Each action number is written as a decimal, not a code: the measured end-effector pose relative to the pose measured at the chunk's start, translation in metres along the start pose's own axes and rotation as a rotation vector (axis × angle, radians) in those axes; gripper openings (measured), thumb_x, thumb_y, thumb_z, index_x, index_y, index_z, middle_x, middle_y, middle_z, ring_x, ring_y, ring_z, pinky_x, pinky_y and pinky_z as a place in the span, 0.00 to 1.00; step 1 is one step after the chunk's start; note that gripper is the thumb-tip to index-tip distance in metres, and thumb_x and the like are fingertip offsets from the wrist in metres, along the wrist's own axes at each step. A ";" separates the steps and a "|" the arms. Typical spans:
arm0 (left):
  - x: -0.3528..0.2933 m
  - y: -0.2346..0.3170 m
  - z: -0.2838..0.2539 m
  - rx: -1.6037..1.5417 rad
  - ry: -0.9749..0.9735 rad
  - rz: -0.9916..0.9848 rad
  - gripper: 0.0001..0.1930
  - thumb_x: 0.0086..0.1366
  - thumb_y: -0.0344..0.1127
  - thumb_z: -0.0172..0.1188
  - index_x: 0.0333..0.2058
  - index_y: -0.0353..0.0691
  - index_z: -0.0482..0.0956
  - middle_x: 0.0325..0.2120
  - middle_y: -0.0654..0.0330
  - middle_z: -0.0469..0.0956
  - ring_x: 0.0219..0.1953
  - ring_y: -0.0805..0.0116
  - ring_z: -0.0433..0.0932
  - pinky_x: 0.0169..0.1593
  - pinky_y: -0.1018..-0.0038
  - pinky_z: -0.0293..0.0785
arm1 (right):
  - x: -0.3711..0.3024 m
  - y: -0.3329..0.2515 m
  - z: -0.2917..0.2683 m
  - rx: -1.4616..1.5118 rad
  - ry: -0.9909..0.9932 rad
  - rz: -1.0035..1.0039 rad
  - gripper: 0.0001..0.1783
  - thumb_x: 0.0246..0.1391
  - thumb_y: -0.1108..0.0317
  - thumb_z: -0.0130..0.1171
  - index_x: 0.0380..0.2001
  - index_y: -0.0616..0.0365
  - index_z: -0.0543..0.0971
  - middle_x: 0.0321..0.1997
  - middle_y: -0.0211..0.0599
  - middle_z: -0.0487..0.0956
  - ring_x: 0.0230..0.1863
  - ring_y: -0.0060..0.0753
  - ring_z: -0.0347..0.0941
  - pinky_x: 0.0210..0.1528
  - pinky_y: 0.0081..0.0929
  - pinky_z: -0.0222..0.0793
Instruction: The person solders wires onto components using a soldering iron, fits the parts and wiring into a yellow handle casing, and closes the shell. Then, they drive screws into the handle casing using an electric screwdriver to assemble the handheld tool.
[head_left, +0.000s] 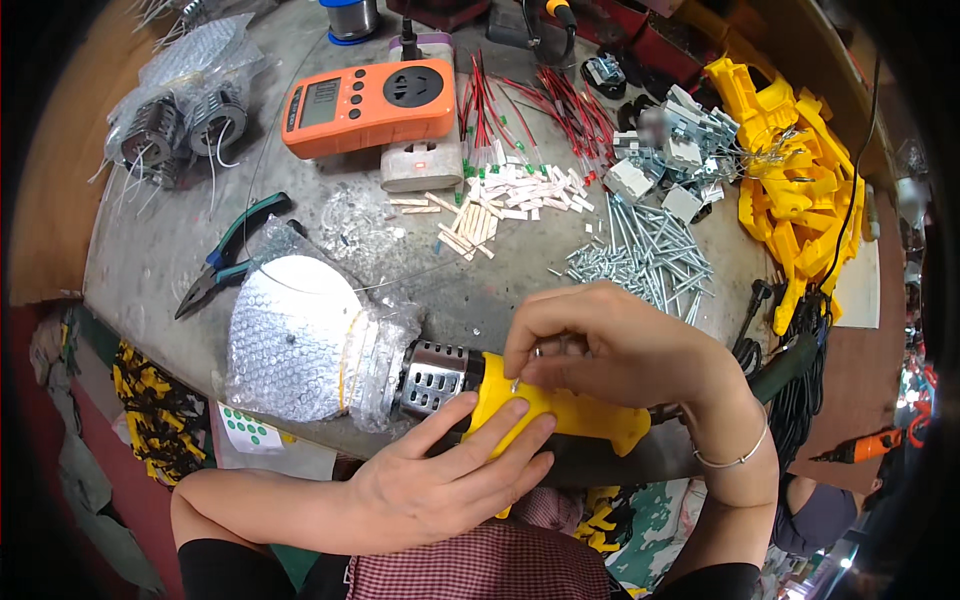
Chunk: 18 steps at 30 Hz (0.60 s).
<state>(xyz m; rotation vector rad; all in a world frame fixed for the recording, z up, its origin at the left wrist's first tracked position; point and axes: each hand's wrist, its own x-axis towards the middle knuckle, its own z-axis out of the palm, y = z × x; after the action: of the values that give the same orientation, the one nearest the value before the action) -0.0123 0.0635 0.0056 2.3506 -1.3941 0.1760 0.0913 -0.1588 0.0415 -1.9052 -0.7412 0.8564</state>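
Observation:
In front of me lies a tool with a yellow plastic handle, a perforated metal sleeve and a round head in bubble wrap. My left hand grips the handle near the sleeve, its fingers laid across the yellow shell. My right hand is closed in a pinch just above the handle. A small silver screw shows at its fingertips, upright against the shell. The curled fingers hide part of the screw.
Loose screws lie beyond my right hand, near yellow handle shells and metal-and-white parts. An orange meter stands at the back, with red-wired lights beside it. Pliers and wrapped metal sleeves are on the left.

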 end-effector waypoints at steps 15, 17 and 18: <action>0.000 0.004 0.002 0.059 -0.054 -0.046 0.18 0.58 0.38 0.57 0.49 0.60 0.81 0.58 0.67 0.74 0.61 0.65 0.69 0.65 0.58 0.59 | -0.083 -0.006 0.019 -0.126 0.439 0.242 0.05 0.49 0.76 0.64 0.31 0.62 0.79 0.26 0.38 0.75 0.26 0.36 0.73 0.31 0.30 0.69; 0.000 0.006 0.004 0.042 -0.042 -0.035 0.18 0.58 0.38 0.58 0.48 0.60 0.82 0.58 0.67 0.74 0.61 0.64 0.69 0.65 0.58 0.59 | -0.101 -0.007 0.024 -0.161 0.455 0.289 0.04 0.50 0.76 0.63 0.31 0.63 0.78 0.26 0.40 0.74 0.27 0.38 0.73 0.31 0.32 0.69; 0.000 0.004 0.002 0.061 -0.048 -0.031 0.19 0.57 0.39 0.59 0.48 0.60 0.82 0.58 0.65 0.74 0.61 0.62 0.69 0.64 0.57 0.60 | -0.104 -0.006 0.027 -0.158 0.472 0.306 0.04 0.50 0.76 0.63 0.31 0.63 0.78 0.26 0.40 0.74 0.27 0.38 0.73 0.31 0.32 0.69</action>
<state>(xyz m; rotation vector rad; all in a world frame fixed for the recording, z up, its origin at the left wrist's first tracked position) -0.0161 0.0604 0.0050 2.4400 -1.3920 0.1567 0.0082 -0.2237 0.0648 -2.2857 -0.2385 0.5001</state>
